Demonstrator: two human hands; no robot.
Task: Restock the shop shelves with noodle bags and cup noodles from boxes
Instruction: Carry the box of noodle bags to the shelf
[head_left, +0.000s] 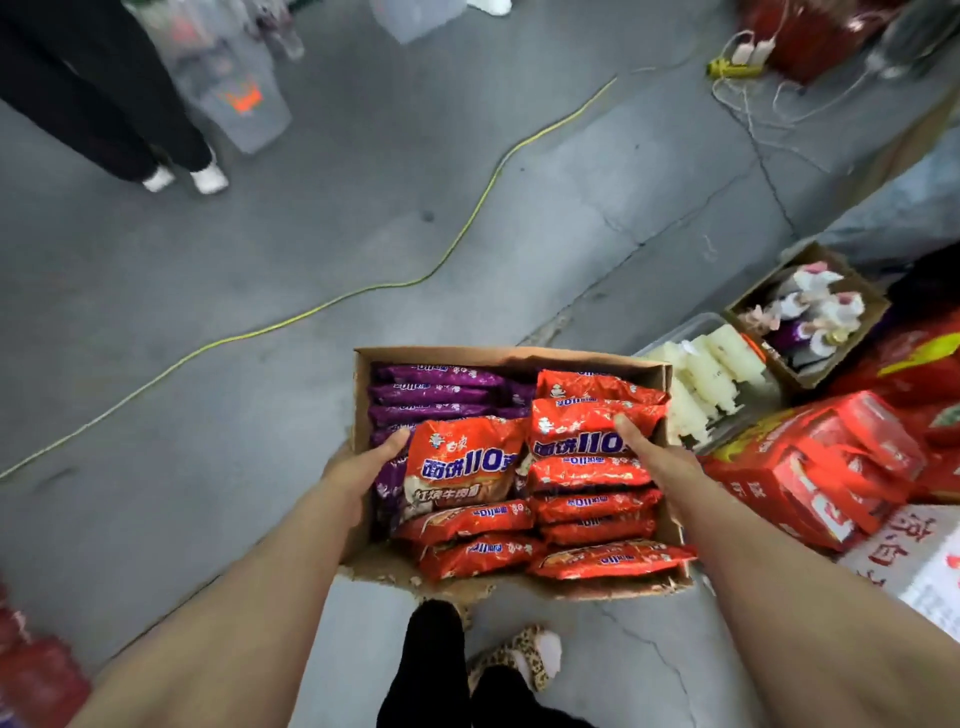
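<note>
Cardboard box (509, 357) of noodle bags (587, 506), carried between your left grip (358, 473) and right grip (660, 467), each clamped on a side wall, thumbs inside. Next, probably: set it down beside the shelves.

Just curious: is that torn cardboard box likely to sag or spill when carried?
Probably light: the noodle bags look puffy. The cardboard box has a ragged near edge, so it may sag there. The glossy, loose bags could slide out if it tips.
</note>
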